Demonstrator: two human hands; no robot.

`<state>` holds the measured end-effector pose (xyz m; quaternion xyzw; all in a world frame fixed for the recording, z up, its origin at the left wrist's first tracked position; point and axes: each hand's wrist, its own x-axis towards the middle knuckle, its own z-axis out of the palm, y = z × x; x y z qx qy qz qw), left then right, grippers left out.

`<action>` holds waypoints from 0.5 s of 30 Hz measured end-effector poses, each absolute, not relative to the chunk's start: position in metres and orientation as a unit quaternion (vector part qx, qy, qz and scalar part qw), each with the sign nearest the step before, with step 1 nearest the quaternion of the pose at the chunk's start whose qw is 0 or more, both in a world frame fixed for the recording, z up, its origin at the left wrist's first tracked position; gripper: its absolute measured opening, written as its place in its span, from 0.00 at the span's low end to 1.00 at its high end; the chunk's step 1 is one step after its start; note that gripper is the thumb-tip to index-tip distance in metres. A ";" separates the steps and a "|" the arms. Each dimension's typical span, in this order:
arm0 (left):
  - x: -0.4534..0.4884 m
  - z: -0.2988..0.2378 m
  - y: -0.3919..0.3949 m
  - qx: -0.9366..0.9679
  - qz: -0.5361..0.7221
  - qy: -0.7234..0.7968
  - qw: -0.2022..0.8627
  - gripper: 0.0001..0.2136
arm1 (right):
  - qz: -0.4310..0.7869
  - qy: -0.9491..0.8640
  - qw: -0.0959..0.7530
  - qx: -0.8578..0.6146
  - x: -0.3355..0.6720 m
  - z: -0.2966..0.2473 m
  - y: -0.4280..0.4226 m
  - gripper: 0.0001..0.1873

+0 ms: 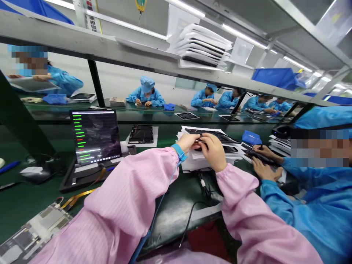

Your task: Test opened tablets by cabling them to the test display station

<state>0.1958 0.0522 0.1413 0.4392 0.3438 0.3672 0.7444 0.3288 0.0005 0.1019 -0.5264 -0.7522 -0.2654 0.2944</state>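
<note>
Both of my hands meet at the near edge of a stack of dark tablet panels with white sheets between them. My left hand (189, 142), with a blue wrist strap (180, 152), has its fingers closed at the edge of the top tablet panel (220, 136). Close beside it, my right hand (213, 151) pinches the same edge with thumb and curled fingers. The fingertips partly cover each other and the part they grip. Below the top panel, white sheets (195, 165) stick out of the stack.
An opened laptop-like screen (96, 137) stands left, near another tablet panel (141, 134) on white paper. An exposed device (35, 229) lies front left. Cables (204, 185) hang below the stack. A co-worker in blue (310, 198) works close on my right; a loaded shelf (148, 60) crosses overhead.
</note>
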 end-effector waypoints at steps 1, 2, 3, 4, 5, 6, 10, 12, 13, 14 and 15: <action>0.197 0.143 0.055 0.433 0.366 0.349 0.746 0.04 | -0.266 -0.750 0.293 -0.530 0.329 0.098 -0.001 0.14; 0.196 0.144 0.058 0.429 0.363 0.351 0.749 0.04 | -0.264 -0.749 0.287 -0.535 0.329 0.095 -0.002 0.15; 0.196 0.146 0.061 0.424 0.358 0.352 0.754 0.03 | -0.260 -0.750 0.280 -0.540 0.331 0.092 -0.001 0.16; 0.195 0.148 0.063 0.419 0.355 0.350 0.759 0.03 | -0.253 -0.752 0.271 -0.545 0.334 0.089 0.001 0.17; 0.195 0.149 0.064 0.414 0.352 0.347 0.764 0.03 | -0.245 -0.754 0.263 -0.550 0.338 0.087 0.004 0.18; 0.196 0.150 0.064 0.410 0.349 0.342 0.770 0.04 | -0.235 -0.755 0.256 -0.556 0.342 0.085 0.009 0.21; 0.198 0.153 0.050 0.398 0.324 0.336 0.789 0.05 | -0.190 -0.762 0.233 -0.574 0.354 0.078 0.024 0.24; 0.192 0.157 0.036 0.402 0.312 0.330 0.796 0.04 | -0.171 -0.761 0.229 -0.582 0.356 0.077 0.026 0.23; 0.185 0.160 0.029 0.408 0.310 0.321 0.796 0.04 | -0.163 -0.762 0.230 -0.583 0.356 0.077 0.025 0.21; 0.175 0.162 0.021 0.417 0.313 0.310 0.795 0.04 | -0.155 -0.763 0.233 -0.583 0.357 0.079 0.022 0.19; 0.161 0.165 0.014 0.429 0.319 0.298 0.791 0.04 | -0.147 -0.763 0.237 -0.583 0.357 0.082 0.017 0.18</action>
